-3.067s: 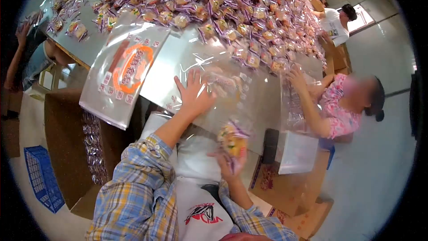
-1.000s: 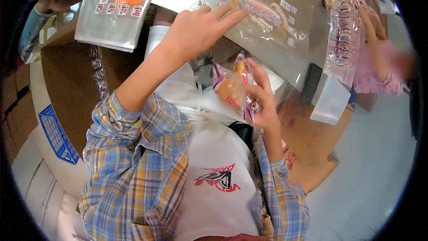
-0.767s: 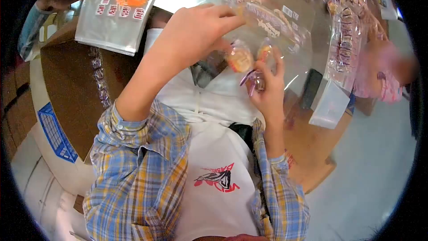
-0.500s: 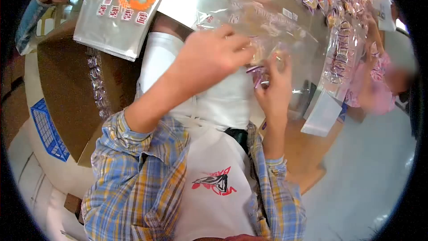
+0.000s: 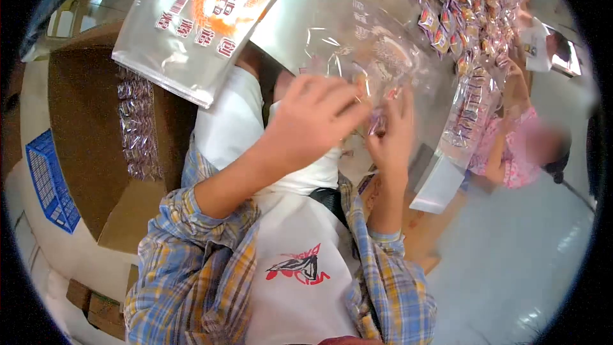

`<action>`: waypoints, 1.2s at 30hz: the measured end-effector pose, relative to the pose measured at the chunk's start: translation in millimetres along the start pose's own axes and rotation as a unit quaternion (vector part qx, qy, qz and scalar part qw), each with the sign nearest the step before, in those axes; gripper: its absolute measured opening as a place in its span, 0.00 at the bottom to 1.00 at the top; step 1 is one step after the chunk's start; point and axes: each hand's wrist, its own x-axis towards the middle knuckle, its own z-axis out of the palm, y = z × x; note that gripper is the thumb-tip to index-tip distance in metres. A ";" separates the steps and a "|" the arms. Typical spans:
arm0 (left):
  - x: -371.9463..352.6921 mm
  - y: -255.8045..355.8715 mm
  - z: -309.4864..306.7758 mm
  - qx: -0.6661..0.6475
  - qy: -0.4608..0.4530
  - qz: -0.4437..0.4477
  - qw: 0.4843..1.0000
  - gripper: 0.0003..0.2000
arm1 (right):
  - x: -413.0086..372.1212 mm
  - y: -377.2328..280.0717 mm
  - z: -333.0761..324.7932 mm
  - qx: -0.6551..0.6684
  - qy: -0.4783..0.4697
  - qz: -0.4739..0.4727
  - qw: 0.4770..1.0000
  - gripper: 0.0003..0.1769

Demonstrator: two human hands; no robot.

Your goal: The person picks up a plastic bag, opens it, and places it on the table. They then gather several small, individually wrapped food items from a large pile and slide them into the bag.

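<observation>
My right hand (image 5: 391, 137) is closed round a small purple-wrapped packet (image 5: 378, 121), held upright between thumb and fingers. My left hand (image 5: 319, 118) is closed beside it, its bent fingertips close to the packet. What those fingertips pinch is blurred and hidden. Just beyond both hands, a clear plastic bag (image 5: 389, 54) with pale printing lies on the shiny work surface. Toward the left, a stack of clear bags (image 5: 191, 41) with red and orange print overhangs the surface edge.
Many small wrapped packets (image 5: 469, 16) are heaped at the far right. Nearer lies a filled clear bag (image 5: 465, 112). At left stand an open carton (image 5: 83, 128) holding rows of packets (image 5: 137, 128) and a blue crate (image 5: 51, 182). Another person's pink sleeve (image 5: 491, 147) shows at right.
The view has shifted, bringing the printed bag stack and more packets in the carton into sight. My left hand has moved slightly right and down, and stays close to my right hand.
</observation>
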 end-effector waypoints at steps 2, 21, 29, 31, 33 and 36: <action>-4.0 -8.8 -2.1 0.030 0.017 -0.063 0.997 0.19 | -8.7 0.3 -3.9 -0.026 -0.045 -0.024 0.998 0.22; -17.4 16.0 -9.3 -0.114 0.063 -0.038 0.991 0.16 | -30.6 8.7 -3.5 0.010 -0.055 -0.051 0.997 0.27; -35.1 47.8 8.5 -0.193 0.043 -0.056 0.979 0.19 | -22.8 12.6 21.0 0.058 0.083 -0.077 0.992 0.41; -35.9 52.4 11.7 -0.178 0.047 -0.046 0.982 0.18 | -16.7 14.9 14.0 0.016 0.119 -0.039 0.992 0.39; -37.5 53.5 15.5 -0.158 0.046 -0.044 0.985 0.18 | -17.7 22.6 2.9 0.019 0.148 0.000 0.989 0.34; -36.6 49.3 24.7 -0.111 0.038 -0.048 0.992 0.18 | -24.8 44.0 -10.4 0.055 0.162 0.034 0.985 0.27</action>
